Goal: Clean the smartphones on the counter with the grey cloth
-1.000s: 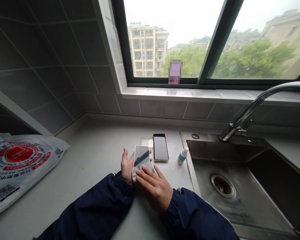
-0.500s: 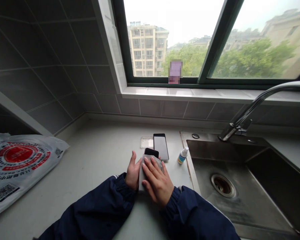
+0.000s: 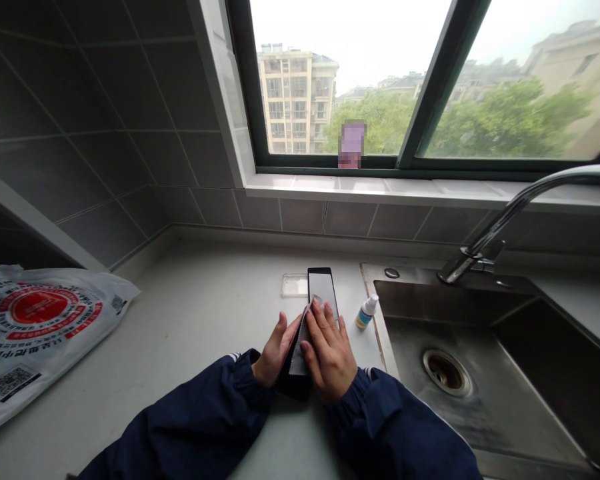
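Note:
My left hand [image 3: 277, 351] grips the edge of a dark smartphone [image 3: 294, 388], most of which is hidden under the hands and a grey microfiber cloth [image 3: 299, 351]. My right hand [image 3: 329, 352] lies spread on that cloth, pressing it against the phone. The fingertips of my right hand overlap the lower end of a second smartphone [image 3: 323, 287], which lies face up on the counter. A clear phone case [image 3: 295, 285] rests just left of that second phone.
A small spray bottle [image 3: 366, 312] stands by the steel sink [image 3: 445, 353], which lies to the right with its arched faucet [image 3: 510, 227]. A printed plastic bag [image 3: 35, 327] lies at the left of the white countertop [image 3: 180, 333]. Tiled wall and a window are behind.
The held phone has gone from upright with its pale face showing to lower, dark and mostly under the cloth. Both hands have moved closer together, and the view has barely shifted.

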